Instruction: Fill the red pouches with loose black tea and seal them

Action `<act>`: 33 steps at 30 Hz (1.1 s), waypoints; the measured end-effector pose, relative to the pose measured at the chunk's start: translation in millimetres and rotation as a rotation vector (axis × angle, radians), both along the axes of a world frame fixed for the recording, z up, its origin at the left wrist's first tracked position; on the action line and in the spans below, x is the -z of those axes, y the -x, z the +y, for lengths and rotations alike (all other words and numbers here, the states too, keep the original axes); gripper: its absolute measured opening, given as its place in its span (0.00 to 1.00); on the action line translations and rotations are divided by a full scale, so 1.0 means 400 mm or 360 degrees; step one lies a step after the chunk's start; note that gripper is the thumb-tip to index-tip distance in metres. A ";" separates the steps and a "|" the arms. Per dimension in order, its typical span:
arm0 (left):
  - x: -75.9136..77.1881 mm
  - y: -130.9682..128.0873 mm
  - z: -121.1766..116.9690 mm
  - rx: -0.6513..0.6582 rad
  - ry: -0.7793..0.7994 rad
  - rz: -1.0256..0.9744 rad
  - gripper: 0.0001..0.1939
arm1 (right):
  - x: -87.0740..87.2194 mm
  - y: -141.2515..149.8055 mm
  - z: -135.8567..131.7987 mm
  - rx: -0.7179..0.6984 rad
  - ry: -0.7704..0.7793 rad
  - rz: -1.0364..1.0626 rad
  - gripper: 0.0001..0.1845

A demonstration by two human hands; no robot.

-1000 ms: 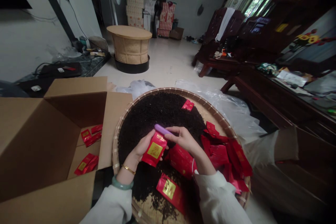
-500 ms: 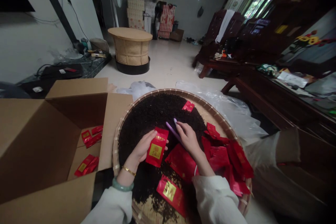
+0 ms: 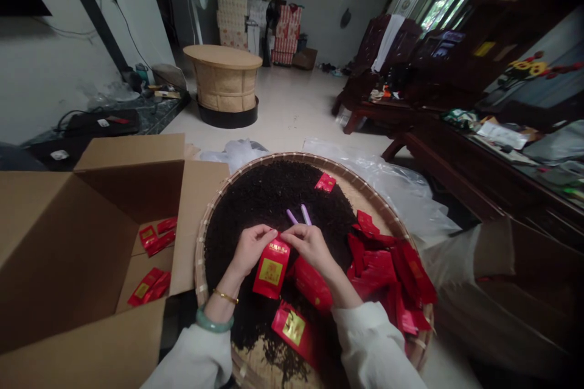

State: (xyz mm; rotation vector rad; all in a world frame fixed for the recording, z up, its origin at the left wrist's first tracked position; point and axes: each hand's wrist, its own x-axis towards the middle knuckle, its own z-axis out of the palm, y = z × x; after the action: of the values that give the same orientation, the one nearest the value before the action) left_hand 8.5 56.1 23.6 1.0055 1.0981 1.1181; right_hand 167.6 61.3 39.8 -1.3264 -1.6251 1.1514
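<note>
Packet point(image 3: 271, 270) of red foil with a gold label, held by its top edge above a round woven tray point(image 3: 202, 237). Left hand point(image 3: 252, 248): thumb and fingers pinched on the packet's upper left corner. Right hand point(image 3: 311, 244): pinched on the upper right corner, close beside the left. Two arms of a purple clip point(image 3: 306, 214), spread apart, project beyond the right hand; whether its fingers also grip the clip cannot be told. Dark loose material point(image 3: 255, 194) covers much of the tray. A gold-labelled pouch point(image 3: 291, 327) lies nearer the wearer; a heap of red pouches point(image 3: 378, 270) occupies the tray's right side. At left, an open carton point(image 3: 36, 206) contains several red packs point(image 3: 157, 237).
</note>
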 end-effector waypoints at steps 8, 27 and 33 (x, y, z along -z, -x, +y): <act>-0.002 -0.002 -0.002 -0.0027 0.0100 -0.0049 0.06 | 0.010 -0.032 0.002 0.0051 0.0251 0.0154 0.13; 0.024 0.016 0.020 -0.0514 0.0313 -0.0502 0.19 | -0.129 0.008 -0.015 0.0294 0.0042 0.0491 0.18; 0.013 0.034 0.028 -0.0516 0.0344 -0.0734 0.21 | -0.183 0.077 -0.043 -0.0397 0.0250 0.0919 0.28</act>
State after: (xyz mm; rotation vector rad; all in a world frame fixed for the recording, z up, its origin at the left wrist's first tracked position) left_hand -5.2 67.3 18.6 0.3756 0.9934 1.3725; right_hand 136.7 44.0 113.1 -0.7800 -1.3071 1.6567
